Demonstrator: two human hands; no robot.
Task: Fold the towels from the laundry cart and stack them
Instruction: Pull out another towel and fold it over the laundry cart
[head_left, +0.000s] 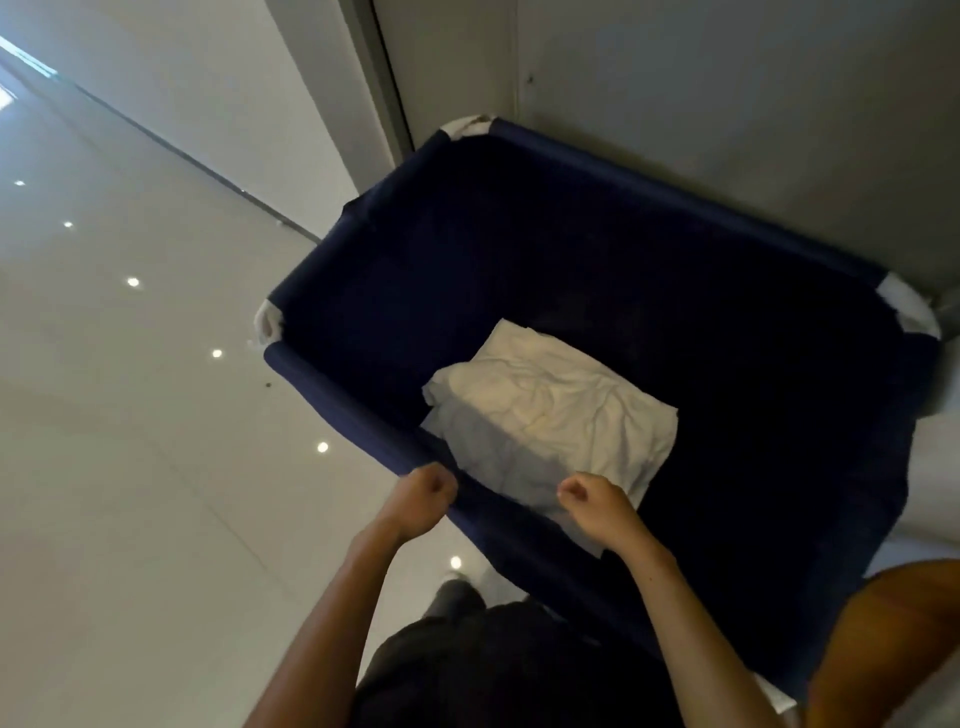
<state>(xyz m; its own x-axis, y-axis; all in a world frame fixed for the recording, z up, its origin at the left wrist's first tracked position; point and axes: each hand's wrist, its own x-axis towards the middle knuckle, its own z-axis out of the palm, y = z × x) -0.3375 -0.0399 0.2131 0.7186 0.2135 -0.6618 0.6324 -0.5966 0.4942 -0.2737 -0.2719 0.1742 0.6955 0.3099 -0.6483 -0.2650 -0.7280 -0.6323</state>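
A pale glossy floor (130, 415) dotted with reflected lights fills the view from 7 to 11 o'clock, and a grey wall (727, 78) closes off 12 to 2. Against that wall stands the navy fabric laundry cart (337, 395), seen from above, with its dark well taking up the middle and the 3 o'clock side. One white towel (550, 410) lies crumpled and roughly flat on the cart's bottom, close to the near rim, just past centre toward 5 o'clock. It looks about as broad as it is long, so I see no clear long axis. Its edges sit square with the cart, and its nearest corner points to 6 o'clock. The left hand (421, 499) is at 6 o'clock over the near rim, its grip curled into a fist; whether it clutches the rim fabric I cannot tell. The right hand (597, 506), just toward 5 o'clock, has its grip curled with thumb and forefinger meeting above the towel's near corner; a pinch on the cloth cannot be confirmed. The towel lies ahead of both hands toward 12 o'clock, and the right is plainly nearer, so it likely takes that corner first.
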